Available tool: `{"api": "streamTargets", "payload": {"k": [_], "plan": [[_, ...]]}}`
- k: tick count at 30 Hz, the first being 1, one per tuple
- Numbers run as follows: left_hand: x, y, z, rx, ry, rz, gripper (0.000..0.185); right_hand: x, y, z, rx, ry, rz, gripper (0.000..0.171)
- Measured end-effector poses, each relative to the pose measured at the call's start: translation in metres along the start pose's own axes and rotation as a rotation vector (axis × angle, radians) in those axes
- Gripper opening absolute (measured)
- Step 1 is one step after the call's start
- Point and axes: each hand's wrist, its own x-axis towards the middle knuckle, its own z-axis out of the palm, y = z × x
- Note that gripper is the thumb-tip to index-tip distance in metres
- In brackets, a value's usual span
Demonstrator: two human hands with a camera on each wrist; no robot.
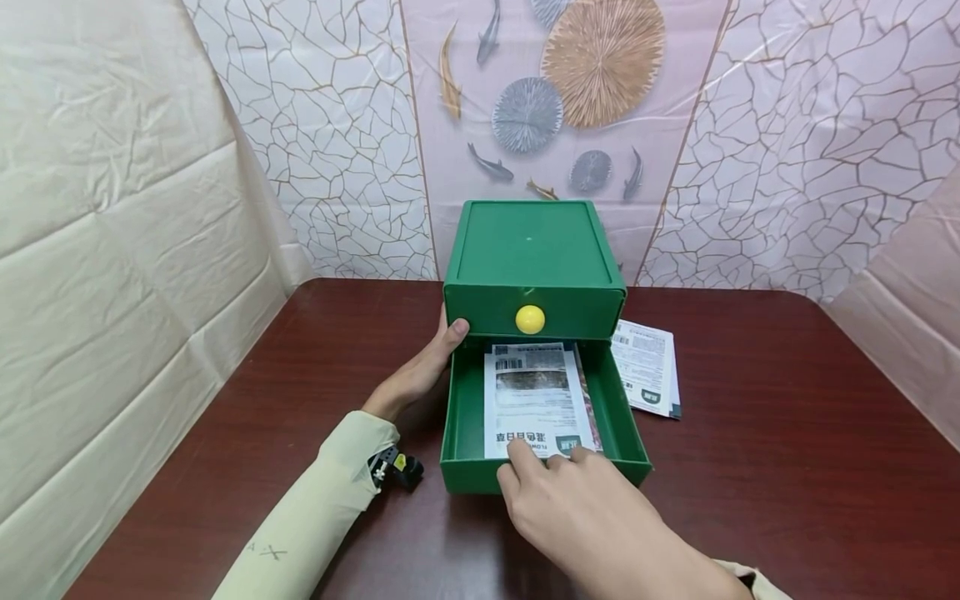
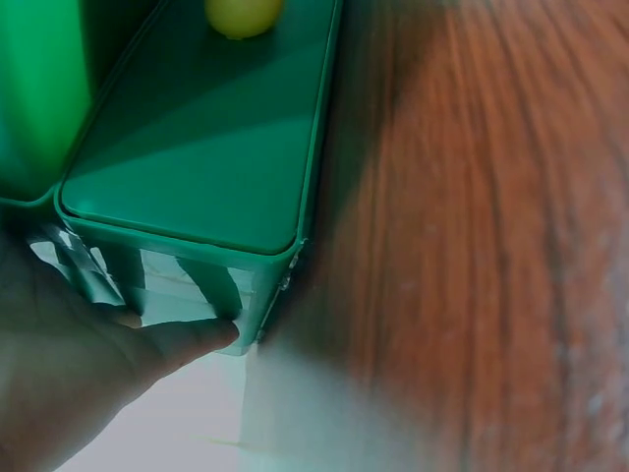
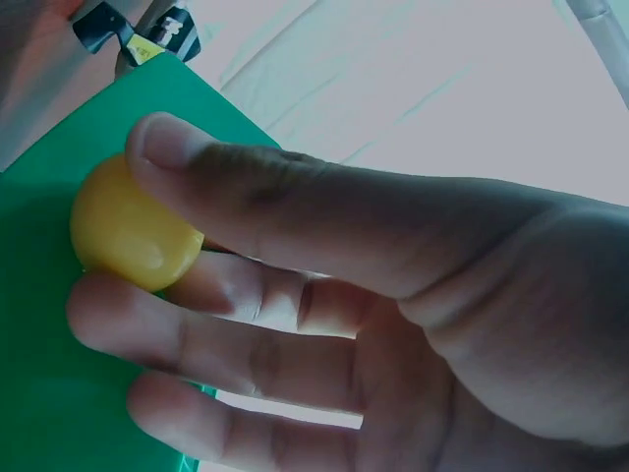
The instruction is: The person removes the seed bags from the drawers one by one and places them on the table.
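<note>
A green two-drawer cabinet (image 1: 531, 250) stands on the table, its lower drawer (image 1: 465, 400) pulled out and its upper one closed. My right hand (image 1: 577, 508) is at the front of the lower drawer. In the right wrist view its thumb and fingers pinch the yellow knob (image 3: 128, 226). The left hand (image 1: 423, 367) steadies the cabinet, fingers along its left side and thumb at the front edge. In the left wrist view that thumb presses the green side wall (image 2: 197, 295). Printed paper packets (image 1: 532, 400) lie stacked in the lower drawer.
More white printed packets (image 1: 647, 371) lie on the table to the right of the cabinet. Another yellow knob (image 1: 530, 319) sits on the upper drawer. The dark red-brown table (image 1: 750, 433) reaches back to a patterned curtain (image 1: 345, 167).
</note>
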Motion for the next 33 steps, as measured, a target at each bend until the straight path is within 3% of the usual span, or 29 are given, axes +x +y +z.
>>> {"api": "streamTargets", "payload": {"k": [8, 19, 23, 27, 33], "plan": [[0.000, 0.001, 0.000, -0.005, 0.004, 0.018, 0.113, -0.001, -0.003, 0.000, 0.022, -0.016, -0.026, 0.026], [0.002, 0.001, 0.001, -0.011, -0.001, 0.036, 0.114, 0.002, -0.004, 0.005, 0.084, -0.120, -0.065, 0.025], [0.002, 0.001, 0.001, -0.013, 0.004, 0.029, 0.114, 0.002, 0.006, -0.001, 0.125, -0.114, -0.068, 0.031], [0.002, 0.000, 0.001, -0.011, 0.006, 0.025, 0.113, 0.003, 0.021, -0.013, 0.200, -0.096, -0.067, 0.027], [0.003, -0.002, 0.000, -0.021, 0.009, 0.025, 0.112, 0.007, 0.047, -0.023, 0.222, -0.031, -0.022, 0.021]]}}
